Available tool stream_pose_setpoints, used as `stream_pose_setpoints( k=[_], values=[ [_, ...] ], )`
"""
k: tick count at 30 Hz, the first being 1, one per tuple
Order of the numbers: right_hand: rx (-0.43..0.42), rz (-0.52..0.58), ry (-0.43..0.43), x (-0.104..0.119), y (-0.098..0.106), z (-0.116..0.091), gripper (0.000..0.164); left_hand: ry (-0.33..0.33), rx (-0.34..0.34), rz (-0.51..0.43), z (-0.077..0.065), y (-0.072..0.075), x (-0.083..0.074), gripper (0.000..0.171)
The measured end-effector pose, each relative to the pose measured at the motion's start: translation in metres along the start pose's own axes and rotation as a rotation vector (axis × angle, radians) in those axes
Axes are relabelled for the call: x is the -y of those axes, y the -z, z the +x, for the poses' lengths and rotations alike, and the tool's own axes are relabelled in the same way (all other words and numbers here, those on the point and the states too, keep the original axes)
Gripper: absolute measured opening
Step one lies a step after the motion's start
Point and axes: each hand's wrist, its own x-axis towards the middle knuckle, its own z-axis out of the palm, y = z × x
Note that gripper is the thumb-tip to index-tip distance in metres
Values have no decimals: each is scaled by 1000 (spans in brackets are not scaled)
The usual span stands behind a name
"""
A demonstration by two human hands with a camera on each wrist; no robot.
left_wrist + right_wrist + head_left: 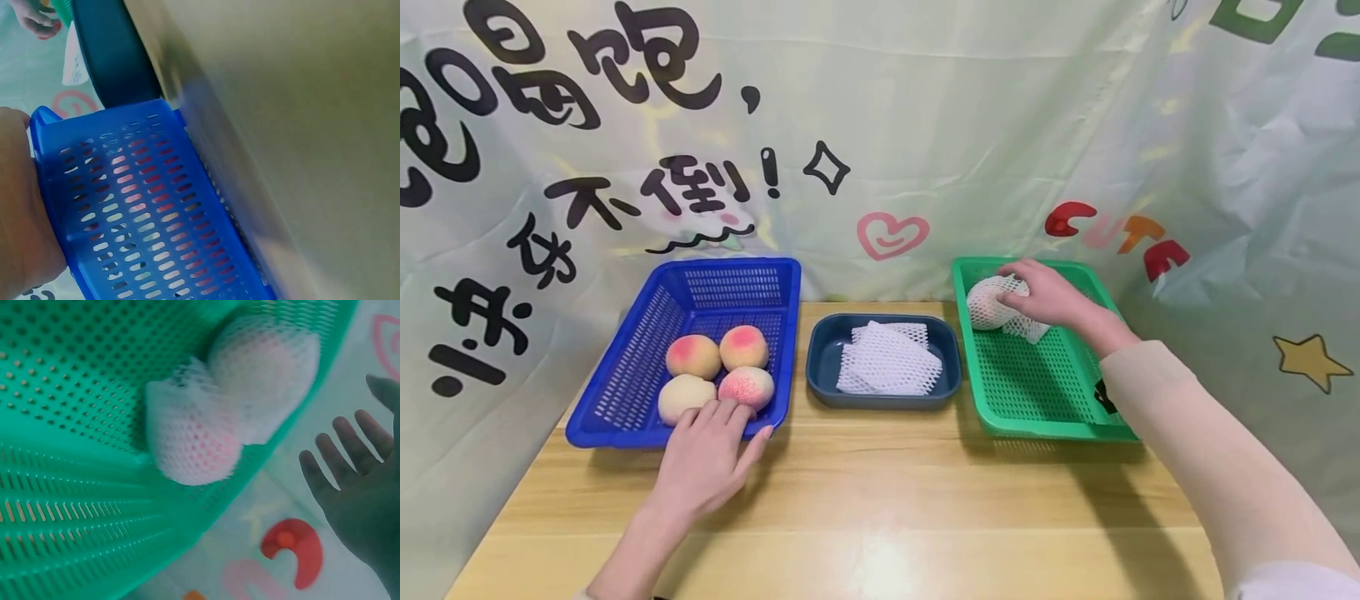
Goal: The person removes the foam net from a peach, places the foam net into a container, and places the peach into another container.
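Two round, mesh-wrapped peaches (986, 305) lie in the green perforated plastic basket (1030, 379), with no clear long axis; one white wrapping's loose end (1028, 329) points nearward and right. The right hand (1051, 293) spreads its grip, holding nothing. The left hand (709, 457), its grip loosely extended, rests over the blue perforated plastic basket's (736, 287) near rim, beside four bare pink-and-cream peaches (692, 357).

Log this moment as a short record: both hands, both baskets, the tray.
left hand: over the near rim of the blue basket, fingers by the front peaches
right hand: above the green basket, fingers spread, gripping nothing
blue basket: four bare peaches
dark tray: white foam nets
green basket: two netted peaches
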Motion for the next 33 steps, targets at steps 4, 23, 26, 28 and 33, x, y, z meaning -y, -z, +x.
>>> stream_pose_setpoints(
  k=[4,23,26,28,33],
  values=[
    [71,-28,-8,-14,-12,21,61,-42,5,29,-1,-3,3,40],
    [174,27,26,-51,-40,59,74,-64,-28,35,-5,-5,7,41],
    [183,24,30,-54,-41,61,80,-68,-35,39,-4,-5,7,42],
    [181,20,41,-56,-44,62,81,-68,-32,43,-4,-5,7,43],
    [151,16,47,-59,-51,62,74,-64,-18,42,-4,-5,7,42]
  ],
)
